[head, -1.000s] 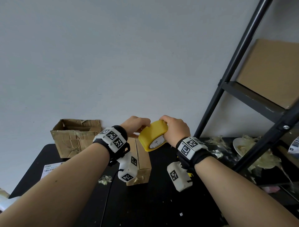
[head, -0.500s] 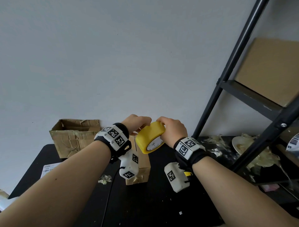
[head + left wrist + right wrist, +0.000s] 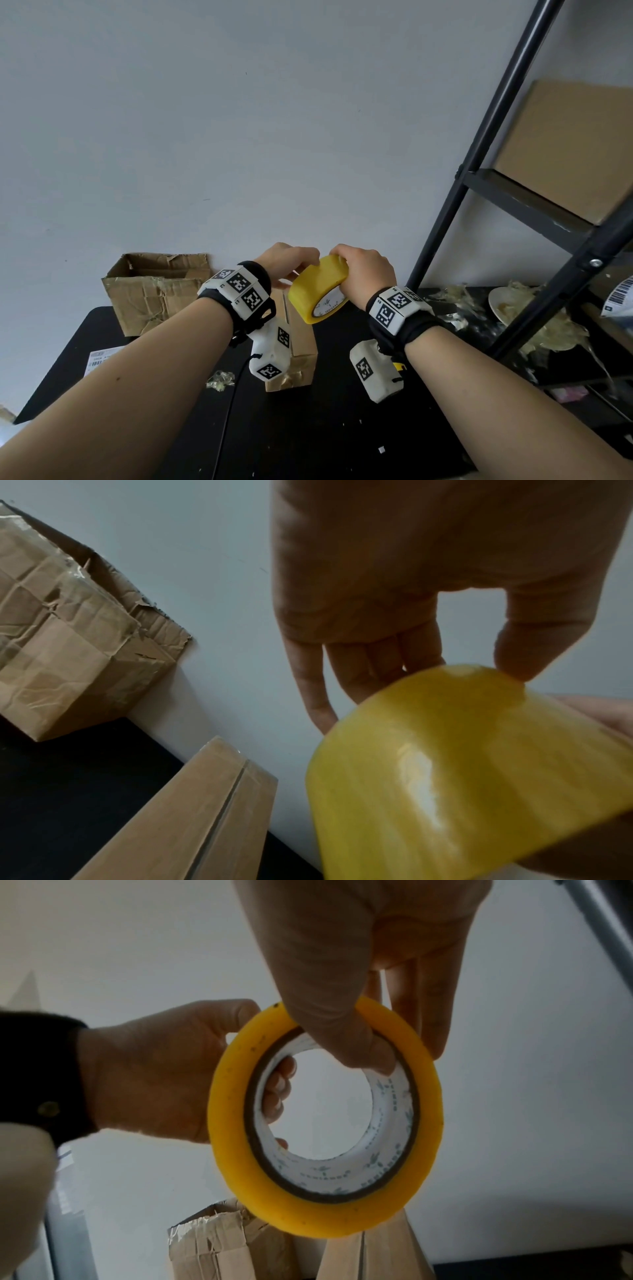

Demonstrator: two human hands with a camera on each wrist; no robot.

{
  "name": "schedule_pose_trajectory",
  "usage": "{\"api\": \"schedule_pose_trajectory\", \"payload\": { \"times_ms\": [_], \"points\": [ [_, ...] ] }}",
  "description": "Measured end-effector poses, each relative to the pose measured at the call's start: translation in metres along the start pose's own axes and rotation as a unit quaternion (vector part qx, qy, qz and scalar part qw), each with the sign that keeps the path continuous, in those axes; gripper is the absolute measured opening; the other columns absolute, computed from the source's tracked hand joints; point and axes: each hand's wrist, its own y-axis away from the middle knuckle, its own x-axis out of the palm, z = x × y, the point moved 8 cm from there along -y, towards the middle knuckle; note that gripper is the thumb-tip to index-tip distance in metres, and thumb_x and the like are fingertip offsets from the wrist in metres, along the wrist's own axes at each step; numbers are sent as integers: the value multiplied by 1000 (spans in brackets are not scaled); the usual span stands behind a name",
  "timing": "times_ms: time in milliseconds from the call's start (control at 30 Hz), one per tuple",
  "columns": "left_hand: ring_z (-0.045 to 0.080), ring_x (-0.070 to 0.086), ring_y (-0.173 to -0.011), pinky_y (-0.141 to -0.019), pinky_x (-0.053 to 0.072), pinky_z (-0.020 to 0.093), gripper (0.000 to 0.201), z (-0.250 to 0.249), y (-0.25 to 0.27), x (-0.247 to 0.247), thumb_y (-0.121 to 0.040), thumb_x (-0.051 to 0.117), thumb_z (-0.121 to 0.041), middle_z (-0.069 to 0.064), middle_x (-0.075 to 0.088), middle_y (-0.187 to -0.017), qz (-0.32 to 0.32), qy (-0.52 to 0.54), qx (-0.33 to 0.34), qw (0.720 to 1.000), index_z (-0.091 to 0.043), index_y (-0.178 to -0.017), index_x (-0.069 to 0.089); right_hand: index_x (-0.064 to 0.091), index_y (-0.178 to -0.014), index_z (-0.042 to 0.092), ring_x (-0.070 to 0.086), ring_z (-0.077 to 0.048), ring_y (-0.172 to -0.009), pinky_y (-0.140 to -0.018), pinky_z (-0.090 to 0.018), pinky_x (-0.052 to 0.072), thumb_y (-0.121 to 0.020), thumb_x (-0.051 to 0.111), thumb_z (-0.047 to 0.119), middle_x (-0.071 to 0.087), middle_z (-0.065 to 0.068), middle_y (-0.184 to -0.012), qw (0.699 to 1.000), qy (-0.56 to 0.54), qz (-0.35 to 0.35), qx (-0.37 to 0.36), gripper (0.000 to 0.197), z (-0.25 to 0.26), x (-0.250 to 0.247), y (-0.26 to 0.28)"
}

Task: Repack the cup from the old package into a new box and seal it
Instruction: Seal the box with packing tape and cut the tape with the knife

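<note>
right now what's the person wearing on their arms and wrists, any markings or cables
Both forearms are bare, no sleeves. Each wrist carries a black strap topped with white blocks printed with black square-code markers: left wrist band, right wrist band. Under each wrist hangs a white box-shaped camera housing with the same markers: left, right. A thin black cable trails below the left housing.

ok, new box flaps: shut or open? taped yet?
Shut, not taped: the new box has its flaps meeting at a bare seam. The tape roll is held above it.
</note>
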Motion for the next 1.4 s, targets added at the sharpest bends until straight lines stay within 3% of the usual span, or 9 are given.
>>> {"api": "schedule_pose_trajectory", "payload": {
  "times_ms": [167,267,467,700,800,933,1067,1200,1400],
  "points": [
    [15,53,-66,-63,44,24,13,3,1,-1,-80,54,-13,1,54,-72,1,3,-8,1000,-13,-67,52,58,-116,32,63,-27,-92,-73,-30,48,-85,51,9,68,-2,-101,1000,3,3,-3,40,1,2,1],
    [15,56,-67,-69,48,27,4,7,-2,-4,-78,53,-6,3,56,-74,-11,5,-6,1000,-8,-75,55,59,-116,32,63,-27,-92,-72,-29,47,-85,52,9,68,-1,-102,1000,4,-2,-6,38,2,1,1],
    [14,58,-75,-71,48,26,17,10,-4,-3,-85,60,-30,0,62,-81,5,26,5,1000,-14,-82,61,59,-116,31,63,-26,-94,-71,-27,45,-86,53,10,68,0,-104,1000,3,3,-1,37,2,2,2],
    [14,49,-65,-68,43,26,16,12,-6,-3,-87,52,-17,1,52,-70,20,58,16,998,-11,-72,52,59,-118,31,63,-26,-97,-73,-29,47,-84,55,9,67,0,-107,1000,-14,11,6,40,4,5,1],
    [17,53,-75,-79,44,30,19,18,-8,-5,-90,44,-18,3,57,-79,37,100,24,994,-11,-76,56,61,-115,28,62,-27,-99,-76,-29,48,-81,57,7,66,0,-110,997,-64,12,49,40,-9,4,0],
    [17,57,-95,-91,44,29,11,15,-9,-4,-90,53,-13,4,62,-97,80,55,53,994,-12,-92,64,61,-120,22,59,-26,-108,-83,-30,49,-76,62,3,63,-2,-117,993,-85,43,68,49,-17,5,-4],
    [22,56,-109,-100,44,37,17,7,-17,-5,-87,64,-22,7,64,-113,28,-35,81,996,-14,-102,68,60,-123,4,56,-29,-113,-94,-37,48,-77,61,0,62,-11,-122,994,-48,72,62,47,-10,7,-8],
    [14,56,-95,-87,44,28,12,2,-17,-8,-86,66,-23,-1,64,-94,-23,-74,111,991,-15,-94,70,70,-106,4,62,-30,-103,-88,-39,52,-80,53,0,69,-14,-108,996,-49,44,64,32,-3,4,-10],
    [12,55,-88,-75,42,23,20,-1,-15,-4,-86,66,-24,-1,63,-91,-28,-130,136,982,-10,-100,70,66,-109,0,60,-33,-109,-90,-44,52,-79,51,1,65,-19,-114,994,-59,28,85,34,-3,0,-10]
  ]
}}
